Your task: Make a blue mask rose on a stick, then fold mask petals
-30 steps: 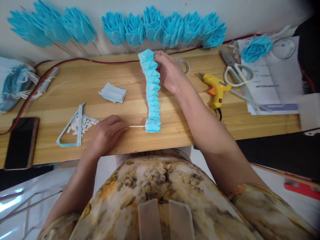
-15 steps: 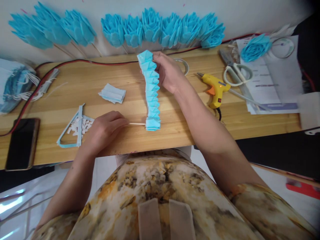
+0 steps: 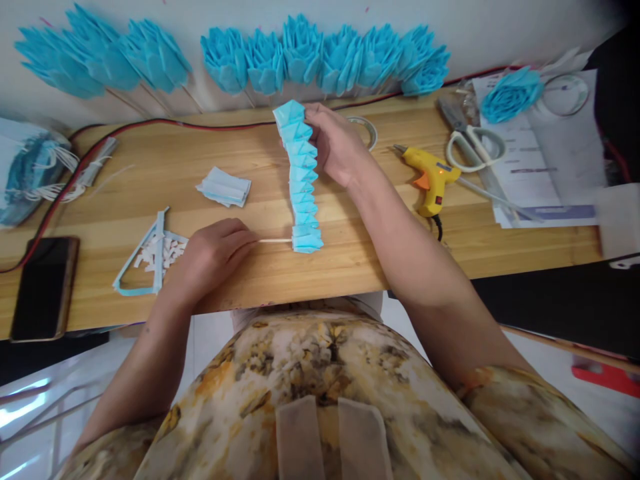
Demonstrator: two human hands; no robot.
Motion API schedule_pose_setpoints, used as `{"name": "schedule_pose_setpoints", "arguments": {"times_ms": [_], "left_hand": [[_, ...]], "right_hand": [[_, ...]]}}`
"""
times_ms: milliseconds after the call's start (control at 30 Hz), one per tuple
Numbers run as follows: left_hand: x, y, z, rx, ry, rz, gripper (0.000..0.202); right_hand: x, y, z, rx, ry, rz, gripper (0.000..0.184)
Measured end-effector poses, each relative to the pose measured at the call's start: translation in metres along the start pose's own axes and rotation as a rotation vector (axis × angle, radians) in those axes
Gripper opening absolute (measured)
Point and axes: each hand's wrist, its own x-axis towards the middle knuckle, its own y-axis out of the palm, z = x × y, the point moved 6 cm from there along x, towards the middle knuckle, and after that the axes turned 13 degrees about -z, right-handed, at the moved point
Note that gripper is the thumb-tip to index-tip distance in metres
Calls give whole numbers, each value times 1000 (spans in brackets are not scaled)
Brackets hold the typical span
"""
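A strip of folded blue petals (image 3: 303,170) stretches from the back of the table toward me. My right hand (image 3: 336,143) pinches its far end, fingertips partly hidden behind it. Its near end is wound round a thin wooden stick (image 3: 275,241). The stick's other end is closed in the fingers of my left hand (image 3: 220,250). A small stack of pale blue folded pieces (image 3: 224,187) lies beyond my left hand. Just beside that hand are white scraps (image 3: 163,252) inside a bent blue-and-white strip (image 3: 135,291).
Blue fabric flowers (image 3: 303,53) on sticks line the wall. At right lie a yellow glue gun (image 3: 431,175), white-handled scissors (image 3: 475,148), a tape roll (image 3: 367,130) and papers (image 3: 535,160) with another flower (image 3: 512,95). A phone (image 3: 44,287) and a red-black cable (image 3: 165,121) are at left.
The stick and the wound near end of the petal strip have moved slightly away from me, and that end has turned. The strip between is a little shorter. My right hand has barely moved.
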Motion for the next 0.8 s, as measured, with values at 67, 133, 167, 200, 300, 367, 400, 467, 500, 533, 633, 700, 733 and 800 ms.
{"name": "schedule_pose_setpoints", "arguments": {"times_ms": [67,133,167,200,300,367,400,467,500,533,633,700,733,800], "left_hand": [[1,1,0,6,2,-2,30],[1,2,0,19,-1,-7,28],[1,2,1,26,-5,-11,27],[1,2,1,31,-8,-16,26],[1,2,2,30,-5,-28,24],[0,2,2,22,3,-35,24],[0,1,2,17,8,-38,24],[-1,0,1,2,10,-41,25],[-2,-1,1,-8,7,-42,26],[-2,-2,0,-18,2,-43,26],[-5,-3,-1,-49,-17,-30,27],[-6,-4,-2,-62,-29,-16,28],[-7,-4,-2,-65,-33,-12,29],[-8,-4,-2,-67,-41,-12,29]], "right_hand": [[0,0,0,-6,-7,-1,19],[0,0,1,4,-23,4,20],[1,0,1,6,-27,3,21],[1,0,0,5,-28,1,22],[2,-1,0,2,-19,1,25],[2,0,0,10,-12,1,25],[2,0,0,19,-12,4,25],[3,1,0,34,-17,15,25],[3,1,0,35,-18,17,24],[3,0,0,33,-19,16,24],[3,0,0,51,-17,16,22],[2,0,1,97,-16,40,19],[1,0,2,121,-16,58,15],[-1,1,3,167,-12,91,8]]}}
